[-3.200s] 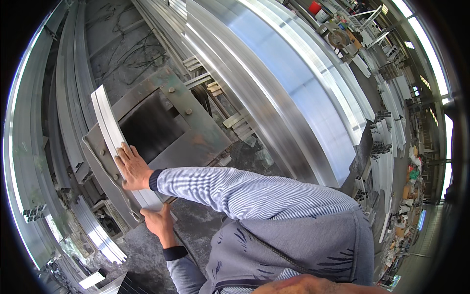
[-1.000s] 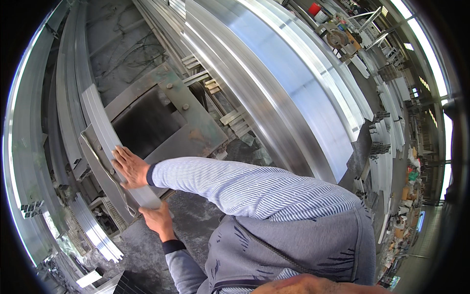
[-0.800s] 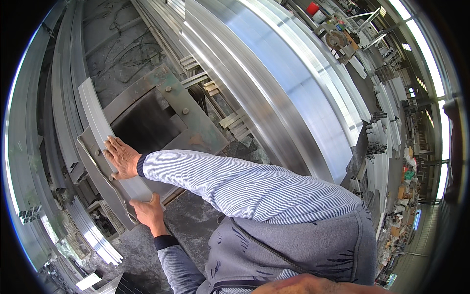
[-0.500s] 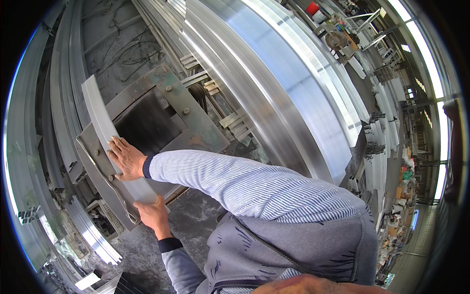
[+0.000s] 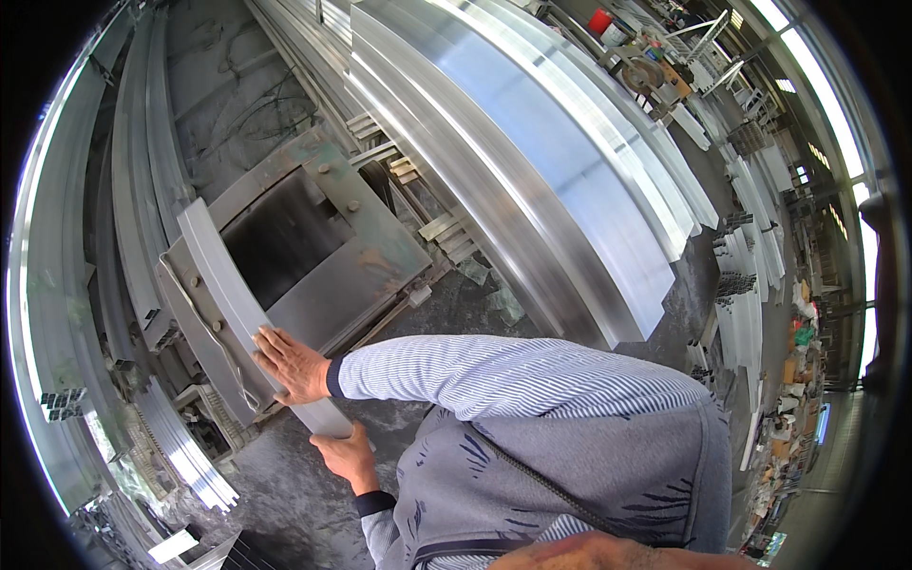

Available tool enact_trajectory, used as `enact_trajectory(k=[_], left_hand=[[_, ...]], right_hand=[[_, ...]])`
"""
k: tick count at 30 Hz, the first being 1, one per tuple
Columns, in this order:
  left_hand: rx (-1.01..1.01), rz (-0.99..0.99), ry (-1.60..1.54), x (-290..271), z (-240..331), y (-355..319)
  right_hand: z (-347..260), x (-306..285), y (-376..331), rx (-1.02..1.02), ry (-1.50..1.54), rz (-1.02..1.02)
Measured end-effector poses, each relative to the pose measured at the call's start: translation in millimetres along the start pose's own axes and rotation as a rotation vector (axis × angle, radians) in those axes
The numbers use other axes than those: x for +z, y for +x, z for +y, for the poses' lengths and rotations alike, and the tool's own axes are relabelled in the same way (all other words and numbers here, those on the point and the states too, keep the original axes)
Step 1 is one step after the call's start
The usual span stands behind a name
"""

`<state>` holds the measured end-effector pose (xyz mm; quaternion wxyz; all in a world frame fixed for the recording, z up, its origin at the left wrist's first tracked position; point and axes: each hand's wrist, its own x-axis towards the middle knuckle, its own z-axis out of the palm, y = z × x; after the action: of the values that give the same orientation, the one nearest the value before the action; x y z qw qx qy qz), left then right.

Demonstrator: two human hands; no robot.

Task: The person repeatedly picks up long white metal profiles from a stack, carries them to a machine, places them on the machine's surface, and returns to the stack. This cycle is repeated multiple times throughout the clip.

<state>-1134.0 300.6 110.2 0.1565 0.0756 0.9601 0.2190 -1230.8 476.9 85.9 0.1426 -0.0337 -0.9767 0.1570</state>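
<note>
A long, pale grey metal profile (image 5: 233,290) lies slantwise across the left side of a heavy, bolted steel machine bed (image 5: 385,261), its far end reaching past the frame and its near end jutting out beyond the lower edge toward a worker in a dark grey vest (image 5: 589,465) and striped sleeves. The worker's right hand (image 5: 293,369) is laid palm down on the profile, fingers outstretched and slightly parted, thumb toward the near side. The left hand (image 5: 344,456) is curled around the near end with its thumb on top; its fingers are largely hidden beneath. Just beside the profile, a dark rectangular section (image 5: 285,233) fills the middle of the bed, with bolt heads (image 5: 352,206) on the plate to its right; a pale cord (image 5: 204,309) runs along the bed's left edge. Longer grey profiles (image 5: 138,190) are stacked at left, with a shorter bright bundle (image 5: 180,446) below them. Broad, shiny metal lengths (image 5: 513,190) sweep across the upper right, near a red bucket (image 5: 599,21). Any lettering on the distant goods is too small to read.
</note>
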Motion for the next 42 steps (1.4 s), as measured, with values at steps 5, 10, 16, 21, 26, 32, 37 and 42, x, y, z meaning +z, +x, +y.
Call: enact_trajectory(k=[5, 10, 16, 21, 26, 32, 37, 42], left_hand=[[-0.001, -0.002, 0.005, 8, -34, -57], [0.009, 0.018, 0.024, 11, -68, -101], [-0.067, -0.027, 0.076, 5, -105, -143], [-0.019, 0.023, 0.025, -2, -133, -186], [-0.041, 0.012, 0.045, -6, -162, -232], [-0.107, -0.045, 0.028, -7, -177, -272], [-0.115, -0.033, 0.026, -20, -191, -292], [-0.136, -0.097, -0.056, -45, -233, -317]], right_hand=[[-31, 1, -58, -0.019, 0.007, -0.032], [-61, -2, -102, 0.007, -0.012, -0.107], [-99, -9, -141, 0.029, 0.080, -0.181], [-122, -15, -176, 0.022, 0.279, -0.023], [-155, -12, -211, -0.029, 0.024, -0.103], [-168, -12, -250, -0.089, -0.013, -0.227], [-163, -21, -260, -0.154, 0.128, -0.211], [-163, -38, -259, -0.150, 0.377, -0.051]])
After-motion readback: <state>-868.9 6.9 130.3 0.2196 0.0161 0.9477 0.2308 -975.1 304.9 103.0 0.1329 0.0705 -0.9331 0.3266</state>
